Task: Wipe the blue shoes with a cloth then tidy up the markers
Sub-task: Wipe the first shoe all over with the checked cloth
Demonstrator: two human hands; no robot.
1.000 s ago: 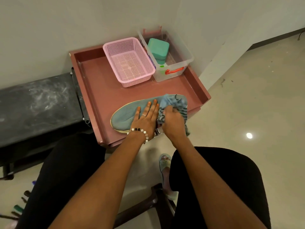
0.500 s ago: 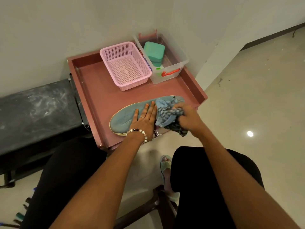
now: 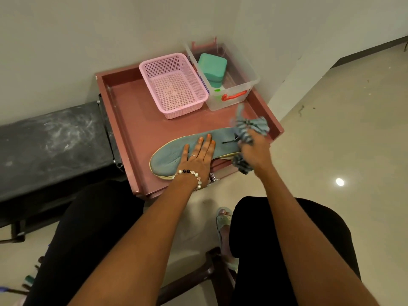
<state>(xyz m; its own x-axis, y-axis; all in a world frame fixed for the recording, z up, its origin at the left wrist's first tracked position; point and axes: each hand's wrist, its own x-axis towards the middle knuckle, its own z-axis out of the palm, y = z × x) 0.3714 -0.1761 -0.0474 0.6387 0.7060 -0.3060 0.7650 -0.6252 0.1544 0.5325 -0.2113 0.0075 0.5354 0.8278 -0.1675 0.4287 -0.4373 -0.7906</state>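
Note:
A blue shoe [image 3: 170,154] lies on its side on the pink tray-top table [image 3: 136,120], toe to the left. My left hand [image 3: 198,156] presses flat on its middle, fingers straight. My right hand [image 3: 256,151] grips a bunched blue striped cloth [image 3: 248,128] at the shoe's heel end, near the table's right rim. The cloth is blurred and sticks out above and below the fist. A few markers [image 3: 26,281] lie on the floor at the bottom left, partly hidden by my leg.
A pink mesh basket [image 3: 174,85] stands at the back of the table. Beside it a clear plastic box [image 3: 231,85] holds a teal case [image 3: 212,65]. A dark bench [image 3: 50,140] adjoins on the left. My legs, a sandalled foot and a chair leg are below.
My right hand has carried the cloth rightward along the shoe, from beside my left hand to the heel end. My left hand has stayed pressed on the shoe.

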